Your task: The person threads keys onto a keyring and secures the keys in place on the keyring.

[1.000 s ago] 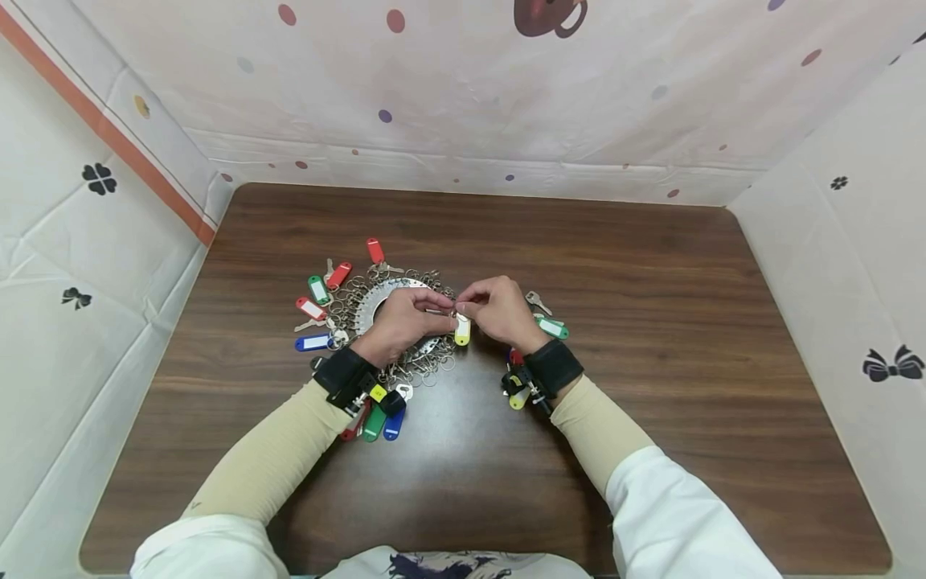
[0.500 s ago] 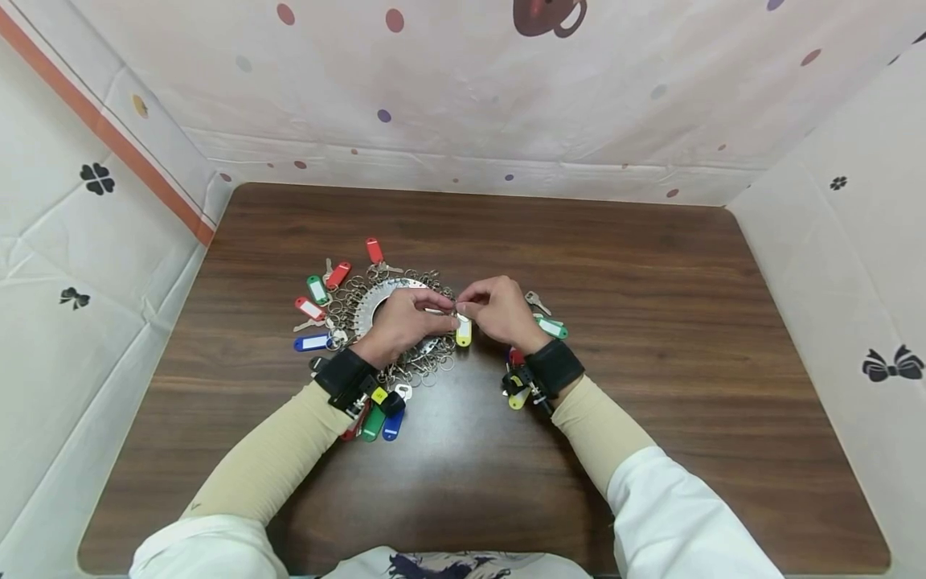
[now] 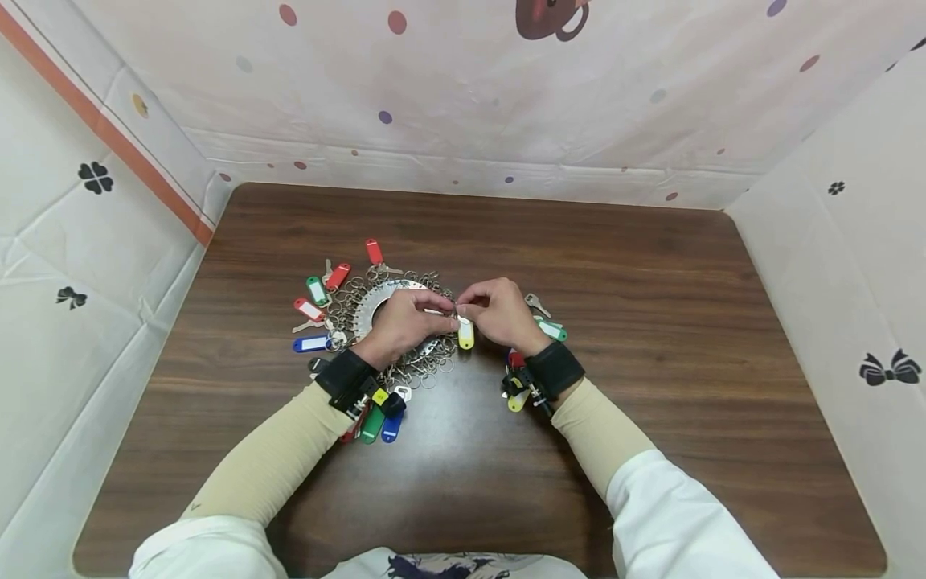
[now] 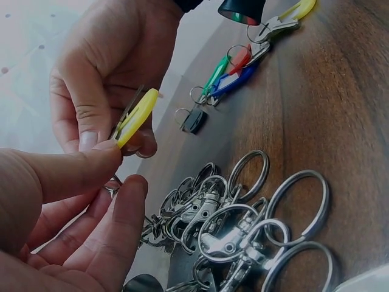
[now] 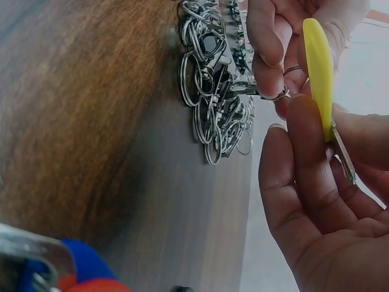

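Observation:
A large round metal key ring [image 3: 366, 312] lies on the table, edged with many small clips [image 5: 213, 79] and split rings [image 4: 298, 204]. My left hand [image 3: 408, 322] is over its right side and pinches a split ring at the end of one clip; the fingertips partly hide it. Close against it, my right hand [image 3: 499, 310] pinches a yellow key tag [image 3: 466, 333] near its ring end, with a silver key [image 5: 343, 155] beside the tag. In the left wrist view my left thumb [image 4: 79, 173] touches the tag's lower end. Whether the two rings are linked is hidden.
Red, green and blue key tags with keys, such as a blue tag [image 3: 311, 343], fan out left of the ring. More tags [image 3: 373, 423] lie below the left wrist. Another group, including a green tag [image 3: 552, 329], lies around the right wrist. Patterned cloth walls surround the wooden table [image 3: 651, 322].
The yellow key tag has shifted slightly right and down between the fingers. Both hands stay at nearly the same place, and the tags on the table have not moved.

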{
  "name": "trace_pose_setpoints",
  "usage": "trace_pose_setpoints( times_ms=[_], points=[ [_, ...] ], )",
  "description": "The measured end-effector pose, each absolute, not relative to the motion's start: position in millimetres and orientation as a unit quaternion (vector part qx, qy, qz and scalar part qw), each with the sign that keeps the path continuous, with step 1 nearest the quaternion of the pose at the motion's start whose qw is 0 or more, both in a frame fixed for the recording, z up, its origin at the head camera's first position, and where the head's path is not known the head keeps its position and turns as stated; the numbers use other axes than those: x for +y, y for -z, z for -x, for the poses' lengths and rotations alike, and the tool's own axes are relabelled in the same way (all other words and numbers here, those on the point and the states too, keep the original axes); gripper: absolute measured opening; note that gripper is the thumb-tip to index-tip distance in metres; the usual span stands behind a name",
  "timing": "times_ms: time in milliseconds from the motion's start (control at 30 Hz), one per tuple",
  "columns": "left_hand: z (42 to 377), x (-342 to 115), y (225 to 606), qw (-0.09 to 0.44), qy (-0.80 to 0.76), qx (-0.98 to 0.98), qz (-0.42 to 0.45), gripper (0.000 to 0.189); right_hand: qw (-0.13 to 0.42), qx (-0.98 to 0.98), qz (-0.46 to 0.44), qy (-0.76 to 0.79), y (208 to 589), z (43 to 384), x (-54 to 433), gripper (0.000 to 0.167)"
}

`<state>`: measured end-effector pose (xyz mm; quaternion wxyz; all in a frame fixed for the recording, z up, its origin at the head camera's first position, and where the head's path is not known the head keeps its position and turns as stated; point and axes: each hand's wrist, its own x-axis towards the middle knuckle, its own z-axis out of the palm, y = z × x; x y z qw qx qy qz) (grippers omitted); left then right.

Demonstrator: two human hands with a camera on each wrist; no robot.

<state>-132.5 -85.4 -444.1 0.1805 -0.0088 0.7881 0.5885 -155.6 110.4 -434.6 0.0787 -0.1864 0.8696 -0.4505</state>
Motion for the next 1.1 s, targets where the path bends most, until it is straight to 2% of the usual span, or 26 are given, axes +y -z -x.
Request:
trace_pose_setpoints(
  times_ms=[733,867,1100],
  points=[
    [133.0,-86.2,444.6,0.17,-0.57,0.803,-0.032,0.033,0.08,0.867,0.196,0.45,432.6,156.6,108.9,0.009],
    [133.0,-85.9,445.0,0.155,-0.57,0.806,-0.033,0.032,0.111,0.86,0.19,0.46,434.0,156.3,107.8,0.008],
    [133.1,-85.7,447.1,0.141,-0.573,0.807,-0.025,0.029,0.201,0.818,0.152,0.517,435.8,156.3,105.8,0.007]
  ],
)
